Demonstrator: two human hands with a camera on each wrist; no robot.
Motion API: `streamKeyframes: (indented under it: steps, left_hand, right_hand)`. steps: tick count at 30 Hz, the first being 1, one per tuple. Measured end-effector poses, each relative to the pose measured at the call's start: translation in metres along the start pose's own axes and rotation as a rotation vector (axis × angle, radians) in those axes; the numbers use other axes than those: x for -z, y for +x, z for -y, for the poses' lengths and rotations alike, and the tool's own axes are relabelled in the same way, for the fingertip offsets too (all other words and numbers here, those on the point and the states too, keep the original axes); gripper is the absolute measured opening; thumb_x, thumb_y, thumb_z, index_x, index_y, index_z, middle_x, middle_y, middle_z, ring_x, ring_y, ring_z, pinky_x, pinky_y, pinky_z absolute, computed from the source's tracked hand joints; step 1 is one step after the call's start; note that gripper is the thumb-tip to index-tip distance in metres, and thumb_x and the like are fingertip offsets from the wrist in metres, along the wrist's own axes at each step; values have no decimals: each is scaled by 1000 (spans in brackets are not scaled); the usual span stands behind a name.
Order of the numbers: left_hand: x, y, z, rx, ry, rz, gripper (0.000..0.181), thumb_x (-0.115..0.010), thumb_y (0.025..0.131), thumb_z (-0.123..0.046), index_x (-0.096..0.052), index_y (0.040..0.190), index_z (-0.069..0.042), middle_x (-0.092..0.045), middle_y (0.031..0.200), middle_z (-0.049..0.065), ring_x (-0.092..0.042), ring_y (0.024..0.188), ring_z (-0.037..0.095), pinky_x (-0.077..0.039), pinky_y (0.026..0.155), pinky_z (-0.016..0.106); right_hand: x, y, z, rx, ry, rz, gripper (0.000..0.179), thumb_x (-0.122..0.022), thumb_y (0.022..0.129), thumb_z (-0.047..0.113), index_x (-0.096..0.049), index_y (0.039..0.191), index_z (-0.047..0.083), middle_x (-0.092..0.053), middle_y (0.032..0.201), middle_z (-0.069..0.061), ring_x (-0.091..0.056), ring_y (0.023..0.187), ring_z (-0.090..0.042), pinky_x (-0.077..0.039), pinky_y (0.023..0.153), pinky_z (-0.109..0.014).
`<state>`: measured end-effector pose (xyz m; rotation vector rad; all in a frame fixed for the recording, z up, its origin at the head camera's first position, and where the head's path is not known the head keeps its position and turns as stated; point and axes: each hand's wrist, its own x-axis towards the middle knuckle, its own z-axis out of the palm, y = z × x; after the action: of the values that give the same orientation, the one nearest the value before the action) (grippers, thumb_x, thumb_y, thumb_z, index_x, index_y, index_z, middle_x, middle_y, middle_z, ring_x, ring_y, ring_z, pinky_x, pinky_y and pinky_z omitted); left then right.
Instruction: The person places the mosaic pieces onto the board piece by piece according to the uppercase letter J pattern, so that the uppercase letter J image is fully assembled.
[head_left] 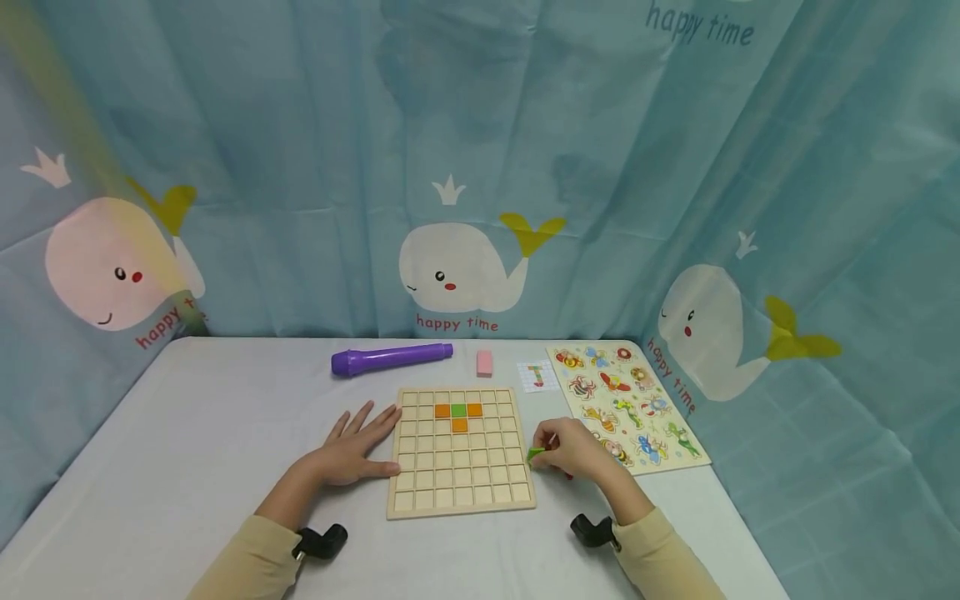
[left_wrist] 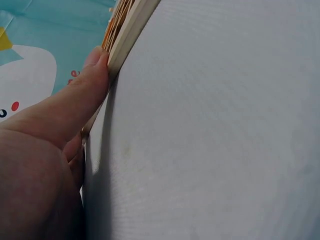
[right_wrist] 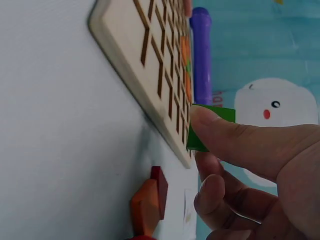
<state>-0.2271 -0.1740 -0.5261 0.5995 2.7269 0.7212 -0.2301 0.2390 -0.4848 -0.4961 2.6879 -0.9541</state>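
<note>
A wooden grid board point(head_left: 465, 498) lies on the white table. In its upper rows sit a green tile point(head_left: 458, 411) and three orange tiles point(head_left: 460, 426), forming a T. My left hand point(head_left: 348, 454) rests at the board's left edge, fingers spread, the thumb point(left_wrist: 85, 92) touching the rim. Just off the right edge, my right hand point(head_left: 573, 448) pinches a green square tile point(right_wrist: 200, 140) between thumb and index finger. Below that hand, the right wrist view shows an orange piece point(right_wrist: 145, 205) and a dark red piece point(right_wrist: 160, 187) on the table, mostly hidden in the head view.
Behind the board lie a purple stick with a rounded head point(head_left: 390, 358) and a pink block point(head_left: 484, 363). A small pattern card point(head_left: 537, 377) is at the back right, beside an insect puzzle board point(head_left: 667, 400). Blue curtains point(head_left: 300, 167) surround the table.
</note>
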Motion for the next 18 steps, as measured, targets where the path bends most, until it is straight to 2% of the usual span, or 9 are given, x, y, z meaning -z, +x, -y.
streamKeyframes:
  steps: [2,7,10,14,18]
  left_hand:
    - [0,0,0,4,2,2,102,-65,86,-67,-20,163,-17,-16,170,8,5,155,43,8,121,65]
    - [0,0,0,12,1,6,102,-65,86,-67,-19,163,-18,-15,170,7,5,156,43,9,121,65]
    - [-1,0,-1,13,3,5,102,-65,86,-68,-19,163,-18,-15,170,7,5,155,43,9,121,65]
    - [0,-1,-1,11,5,3,102,-65,86,-68,-20,163,-18,-15,170,7,5,155,43,8,121,65]
    - [0,-1,-1,10,2,0,102,-65,86,-67,-20,163,-18,-16,170,8,5,156,43,8,121,65]
  right_hand:
    - [1,3,3,13,0,-15,20,-84,84,21,-64,82,18,-60,73,2,-52,54,-11,-46,44,-26]
    - [1,12,12,43,-56,-57,14,-83,85,26,-69,85,21,-65,80,8,-54,64,-10,-47,56,-25]
    - [0,18,17,63,-52,-60,6,-78,90,25,-75,94,21,-70,87,7,-57,68,-10,-50,60,-25]
    - [-4,27,22,95,-51,-65,12,-71,96,23,-78,105,19,-73,96,5,-60,74,-9,-52,62,-26]
    - [-10,36,30,121,-39,-83,10,-72,96,23,-77,103,19,-72,94,6,-60,75,-7,-52,65,-25]
